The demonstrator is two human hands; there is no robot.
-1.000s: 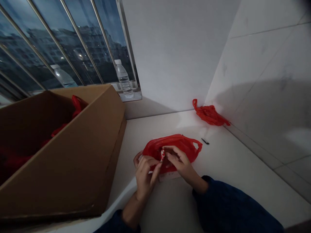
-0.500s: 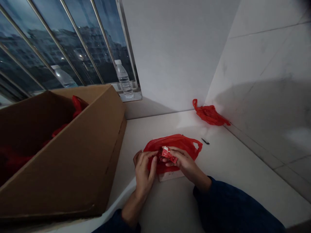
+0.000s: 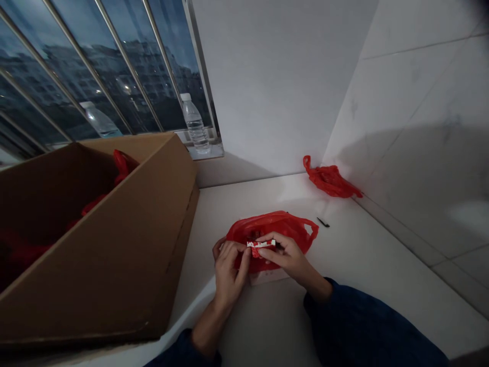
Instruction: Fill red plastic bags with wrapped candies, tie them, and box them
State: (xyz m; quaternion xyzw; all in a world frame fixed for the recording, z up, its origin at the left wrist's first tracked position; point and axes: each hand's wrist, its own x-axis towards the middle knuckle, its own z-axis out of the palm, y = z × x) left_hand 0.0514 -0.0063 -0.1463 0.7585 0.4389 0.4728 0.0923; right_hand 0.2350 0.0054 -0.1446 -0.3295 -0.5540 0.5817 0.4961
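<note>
Window-side counter (image 3: 260, 193), dim light. Small red-&-white packet (image 3: 261, 244) pinched at center betw. fingers (image 3: 269, 238) of my L hand (image 3: 230, 270) & R hand (image 3: 289, 258), just above red plastic bag (image 3: 275, 224). Needs steady two-hand grip. Cardboard box (image 3: 114, 244) at 9 o'clock.

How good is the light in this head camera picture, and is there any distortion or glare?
In the head view, the light is dim and the cardboard box looks dark; a wide shadow and a pale glare patch lie on the tiled wall; wide-angle distortion makes the window bars lean; the white-and-red packet looks fairly sharp.
</note>
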